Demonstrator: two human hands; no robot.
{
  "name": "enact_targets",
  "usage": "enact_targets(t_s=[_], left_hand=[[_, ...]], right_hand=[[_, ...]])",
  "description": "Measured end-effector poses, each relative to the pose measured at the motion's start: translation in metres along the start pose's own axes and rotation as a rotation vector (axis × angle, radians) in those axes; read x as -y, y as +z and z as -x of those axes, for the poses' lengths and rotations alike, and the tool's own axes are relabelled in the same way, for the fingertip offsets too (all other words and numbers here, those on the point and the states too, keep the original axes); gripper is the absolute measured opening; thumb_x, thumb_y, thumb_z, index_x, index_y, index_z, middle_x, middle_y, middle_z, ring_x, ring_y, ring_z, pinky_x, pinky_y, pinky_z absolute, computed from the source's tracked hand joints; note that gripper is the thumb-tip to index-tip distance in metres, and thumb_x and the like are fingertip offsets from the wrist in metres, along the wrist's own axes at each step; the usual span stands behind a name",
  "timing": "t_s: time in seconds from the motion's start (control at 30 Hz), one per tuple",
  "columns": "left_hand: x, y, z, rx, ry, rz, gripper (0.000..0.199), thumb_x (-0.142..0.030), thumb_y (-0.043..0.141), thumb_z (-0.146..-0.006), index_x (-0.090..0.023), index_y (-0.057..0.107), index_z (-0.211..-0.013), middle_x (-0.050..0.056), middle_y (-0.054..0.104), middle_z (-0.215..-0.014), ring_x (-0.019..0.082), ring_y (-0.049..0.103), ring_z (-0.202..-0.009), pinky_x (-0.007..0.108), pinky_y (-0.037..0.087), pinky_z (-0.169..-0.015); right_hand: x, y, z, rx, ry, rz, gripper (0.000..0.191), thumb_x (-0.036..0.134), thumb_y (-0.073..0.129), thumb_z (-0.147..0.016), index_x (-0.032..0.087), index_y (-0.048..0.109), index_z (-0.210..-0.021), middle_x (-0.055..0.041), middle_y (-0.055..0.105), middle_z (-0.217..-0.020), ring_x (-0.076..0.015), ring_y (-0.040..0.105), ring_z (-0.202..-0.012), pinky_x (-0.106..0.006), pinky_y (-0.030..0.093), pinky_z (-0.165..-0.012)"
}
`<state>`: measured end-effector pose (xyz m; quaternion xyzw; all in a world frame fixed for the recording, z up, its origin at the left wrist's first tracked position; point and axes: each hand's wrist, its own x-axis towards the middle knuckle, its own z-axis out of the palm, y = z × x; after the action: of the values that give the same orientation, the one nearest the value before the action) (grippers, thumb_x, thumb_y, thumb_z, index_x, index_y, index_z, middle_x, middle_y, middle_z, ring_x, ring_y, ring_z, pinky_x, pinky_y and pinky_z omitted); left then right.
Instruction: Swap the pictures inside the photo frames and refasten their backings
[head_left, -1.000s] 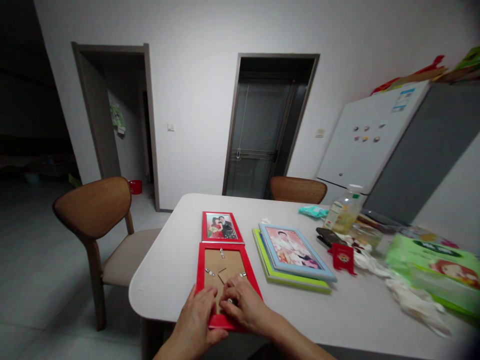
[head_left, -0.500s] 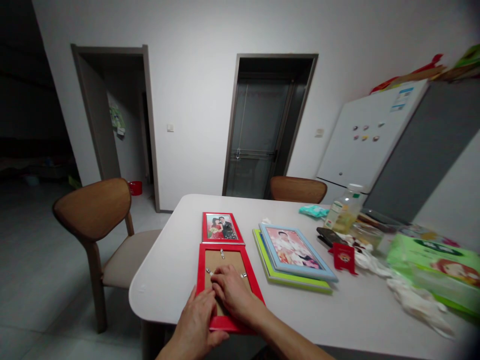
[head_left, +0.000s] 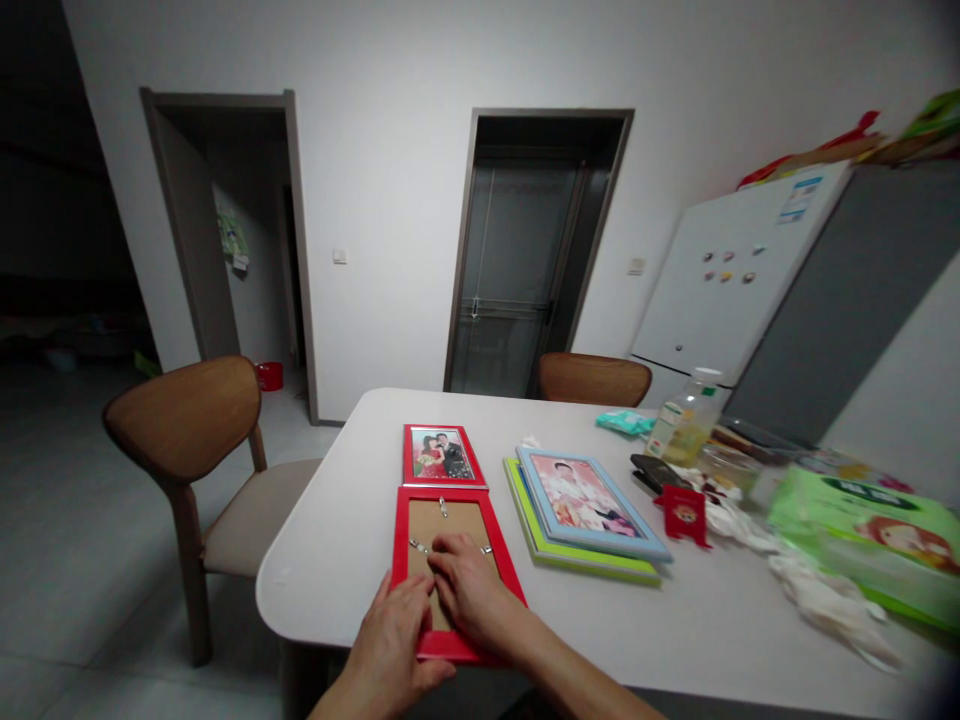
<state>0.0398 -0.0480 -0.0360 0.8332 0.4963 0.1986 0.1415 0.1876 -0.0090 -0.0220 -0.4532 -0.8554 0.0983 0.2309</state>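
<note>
A red frame (head_left: 509,577) lies back side up at the table's near edge, its brown backing board (head_left: 464,519) and small metal clips showing. My left hand (head_left: 395,632) rests on its lower left part, fingers on the board and thumb along the near edge. My right hand (head_left: 471,590) is on the middle of the board with its fingers bent together; the fingertips are partly hidden. Touching the far edge is a second red frame (head_left: 408,456) with a couple's photo. To the right, a light blue frame (head_left: 634,543) is stacked on a lime green one (head_left: 592,569).
Right of the stack are a black phone (head_left: 657,472), a red card (head_left: 685,514), a bottle (head_left: 685,420), crumpled tissues and a green tissue pack (head_left: 870,535). A teal packet (head_left: 625,423) lies farther back. Brown chairs stand left (head_left: 196,415) and behind the table (head_left: 595,379).
The fingers of my right hand have shifted slightly to the right on the backing board, uncovering more of the left clip. My left hand stays nearly in place.
</note>
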Motion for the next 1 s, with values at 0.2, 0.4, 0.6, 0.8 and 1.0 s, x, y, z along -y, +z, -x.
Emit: enact_targets(t_s=[0.2, 0.4, 0.6, 0.8, 1.0], left_hand=[[-0.001, 0.000, -0.001, -0.017, 0.004, -0.006, 0.069, -0.027, 0.074, -0.051, -0.012, 0.048, -0.113, 0.015, 0.057, -0.110, 0.028, 0.049, -0.107, 0.049, 0.027, -0.098], [-0.001, -0.001, -0.001, -0.005, 0.002, -0.002, 0.073, -0.026, 0.074, -0.051, -0.009, 0.045, -0.115, 0.017, 0.056, -0.112, 0.027, 0.047, -0.109, 0.048, 0.026, -0.100], [-0.003, -0.004, -0.001, 0.011, -0.017, -0.011, 0.067, -0.028, 0.075, -0.050, -0.011, 0.050, -0.110, 0.015, 0.055, -0.114, 0.027, 0.047, -0.109, 0.047, 0.026, -0.100], [-0.001, -0.002, -0.001, 0.000, -0.022, -0.014, 0.068, -0.030, 0.075, -0.049, -0.013, 0.050, -0.110, 0.014, 0.056, -0.113, 0.027, 0.048, -0.108, 0.047, 0.026, -0.099], [-0.003, -0.004, -0.001, 0.012, -0.037, -0.001, 0.072, -0.031, 0.074, -0.050, -0.011, 0.048, -0.113, 0.015, 0.055, -0.114, 0.026, 0.047, -0.109, 0.045, 0.026, -0.100]], right_hand=[[-0.005, -0.001, 0.001, -0.009, 0.030, 0.038, 0.024, 0.020, 0.036, -0.083, 0.018, 0.059, -0.086, -0.0071, 0.051, -0.096, -0.0168, 0.043, -0.091, -0.028, 0.033, -0.079], [-0.005, -0.003, 0.001, 0.037, -0.005, 0.056, 0.028, 0.029, 0.035, -0.085, 0.020, 0.061, -0.078, -0.0054, 0.051, -0.092, -0.0164, 0.043, -0.088, -0.028, 0.033, -0.075], [-0.010, 0.002, 0.007, -0.050, 0.085, 0.084, 0.028, 0.016, 0.040, -0.079, 0.020, 0.054, -0.103, -0.0078, 0.049, -0.105, -0.0186, 0.042, -0.096, -0.029, 0.031, -0.083], [-0.010, -0.001, 0.005, 0.008, 0.078, 0.106, 0.026, 0.013, 0.041, -0.076, 0.020, 0.056, -0.095, -0.0067, 0.051, -0.098, -0.0179, 0.044, -0.091, -0.028, 0.033, -0.079], [-0.006, -0.007, 0.007, 0.034, 0.069, 0.099, 0.026, 0.012, 0.041, -0.074, 0.020, 0.058, -0.091, -0.0055, 0.052, -0.099, -0.0172, 0.043, -0.090, -0.027, 0.032, -0.079]])
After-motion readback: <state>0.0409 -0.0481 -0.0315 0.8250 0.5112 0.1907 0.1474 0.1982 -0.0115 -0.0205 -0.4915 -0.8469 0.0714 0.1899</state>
